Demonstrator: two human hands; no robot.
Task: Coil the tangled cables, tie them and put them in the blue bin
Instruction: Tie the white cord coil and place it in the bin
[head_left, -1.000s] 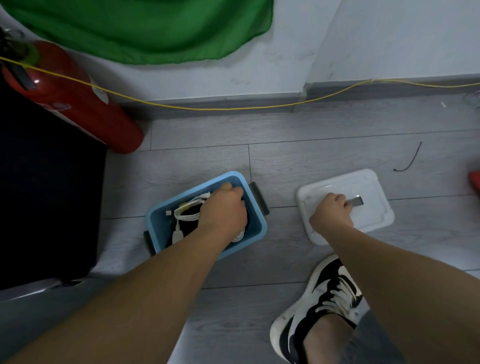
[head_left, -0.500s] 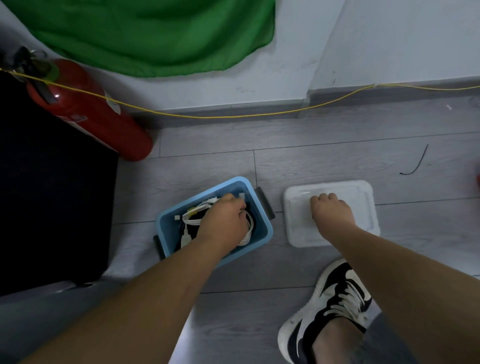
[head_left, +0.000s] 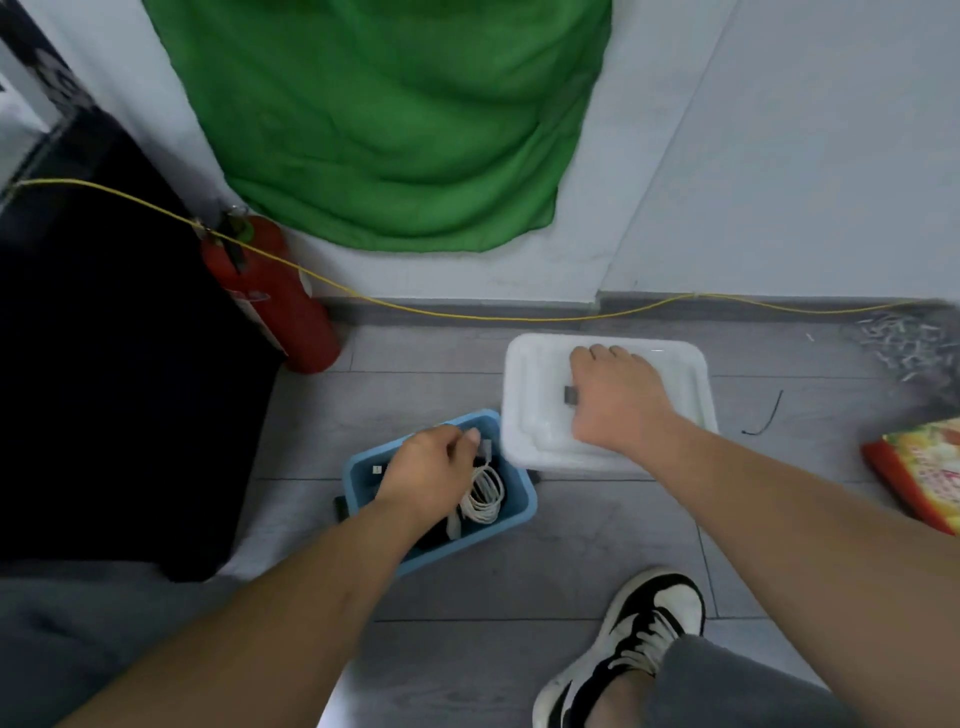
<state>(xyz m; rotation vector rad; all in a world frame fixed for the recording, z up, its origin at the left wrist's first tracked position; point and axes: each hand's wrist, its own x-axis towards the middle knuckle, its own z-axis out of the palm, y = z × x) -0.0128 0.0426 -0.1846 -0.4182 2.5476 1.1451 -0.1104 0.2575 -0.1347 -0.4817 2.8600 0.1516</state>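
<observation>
Blue bin (head_left: 478, 540) long axis L-R, skewed.

Mouth of blue bin (head_left: 483, 538) largely blocked: left hand (head_left: 426, 475) sits over it, white lid (head_left: 535, 395) overlaps its far right corner. Dark furniture (head_left: 104, 415) walls off the left; fire extinguisher (head_left: 275, 306) far left. Bare floor (head_left: 545, 561) near side, between bin and shoe (head_left: 649, 623); also right of lid.

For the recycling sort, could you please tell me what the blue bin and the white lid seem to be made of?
Blue bin: probably moulded plastic, matte; even colour, rounded corners. White lid: likely plastic, smooth and slightly glossy; moulded stepped ridges, faint highlight near its far edge.
</observation>
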